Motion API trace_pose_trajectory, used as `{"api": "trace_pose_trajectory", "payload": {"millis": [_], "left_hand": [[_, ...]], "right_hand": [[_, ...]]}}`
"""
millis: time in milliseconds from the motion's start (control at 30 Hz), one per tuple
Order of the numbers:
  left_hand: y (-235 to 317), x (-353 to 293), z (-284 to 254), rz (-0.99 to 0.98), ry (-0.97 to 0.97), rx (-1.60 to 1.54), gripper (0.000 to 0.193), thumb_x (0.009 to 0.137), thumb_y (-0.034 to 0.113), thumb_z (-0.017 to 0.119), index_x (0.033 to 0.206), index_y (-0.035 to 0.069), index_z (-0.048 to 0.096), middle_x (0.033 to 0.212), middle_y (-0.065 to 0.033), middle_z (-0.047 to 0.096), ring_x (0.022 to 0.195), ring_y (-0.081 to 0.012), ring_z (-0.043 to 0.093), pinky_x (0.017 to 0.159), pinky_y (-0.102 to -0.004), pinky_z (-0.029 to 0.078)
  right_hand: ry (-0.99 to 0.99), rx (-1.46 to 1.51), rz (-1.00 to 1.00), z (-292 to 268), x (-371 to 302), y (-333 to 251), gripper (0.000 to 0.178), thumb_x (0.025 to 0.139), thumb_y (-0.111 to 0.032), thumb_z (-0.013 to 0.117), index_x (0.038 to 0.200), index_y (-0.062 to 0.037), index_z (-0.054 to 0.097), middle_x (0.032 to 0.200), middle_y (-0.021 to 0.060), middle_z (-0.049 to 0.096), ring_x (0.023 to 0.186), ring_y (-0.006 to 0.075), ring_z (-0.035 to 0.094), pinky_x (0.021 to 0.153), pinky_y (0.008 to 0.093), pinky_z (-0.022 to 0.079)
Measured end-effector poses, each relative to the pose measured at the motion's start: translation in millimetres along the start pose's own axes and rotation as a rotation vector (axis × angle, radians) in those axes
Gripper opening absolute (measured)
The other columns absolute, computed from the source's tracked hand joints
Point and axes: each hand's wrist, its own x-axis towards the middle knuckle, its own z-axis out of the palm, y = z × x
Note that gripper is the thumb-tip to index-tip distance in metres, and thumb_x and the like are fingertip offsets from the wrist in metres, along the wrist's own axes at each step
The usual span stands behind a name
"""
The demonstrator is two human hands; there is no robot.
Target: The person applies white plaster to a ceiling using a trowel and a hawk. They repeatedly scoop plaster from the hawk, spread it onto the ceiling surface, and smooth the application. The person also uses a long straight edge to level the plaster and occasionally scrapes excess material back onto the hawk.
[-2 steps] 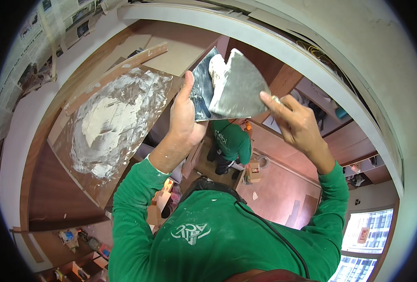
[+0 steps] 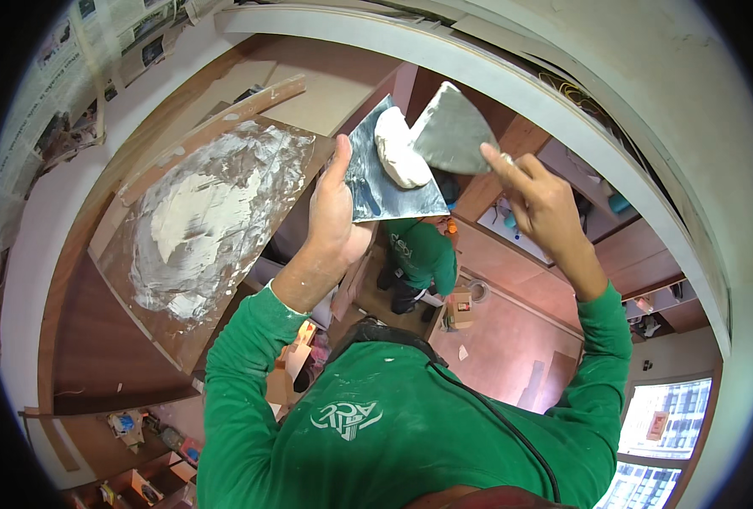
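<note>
My left hand (image 2: 332,208) grips a flat dark-grey metal plate (image 2: 366,188) by its left side, thumb pointing up. A thick lump of white putty (image 2: 400,151) sits on the plate. My right hand (image 2: 544,204) is closed on a wide putty knife (image 2: 460,137), with its index finger stretched along the blade; the handle is mostly hidden by the hand. White putty coats the left edge of the blade, which is just right of the lump, at or very near it.
At left lies a brown board (image 2: 115,254) smeared with putty, a wooden strip (image 2: 215,127) along its far edge. A white-edged frame (image 2: 512,81) arches overhead. Below, another person (image 2: 423,254) in green stands near a cardboard box (image 2: 459,310). Shelves (image 2: 639,233) are at right.
The putty knife has moved right, off the plate's surface, uncovering the plate's right part and the rounded putty lump. My left hand has hardly moved.
</note>
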Motion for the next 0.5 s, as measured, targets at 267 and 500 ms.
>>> {"api": "trace_pose_trajectory", "payload": {"millis": [267,500], "left_hand": [[36,-15,-39,-0.105,0.094,0.039,0.052,0.098,0.047,0.051,0.129,0.006,0.054,0.125,-0.0096,0.062,0.113,-0.0240,0.061,0.101,-0.0449,0.047],[131,-86,-74,0.204,0.327,0.113,0.053,0.097,0.048,0.053,0.131,0.006,0.052,0.126,-0.0102,0.061,0.114,-0.0235,0.061,0.103,-0.0436,0.046]], "right_hand": [[0.085,0.490,-0.078,50,15,-32,0.054,0.085,0.004,0.060,0.137,-0.0098,0.055,0.081,0.0133,0.055,0.071,0.0251,0.056,0.068,0.0319,0.047],[-0.111,0.761,0.059,141,59,-34,0.035,0.098,-0.011,0.051,0.132,-0.0049,0.053,0.092,0.0100,0.064,0.071,0.0145,0.060,0.063,0.0288,0.049]]}}
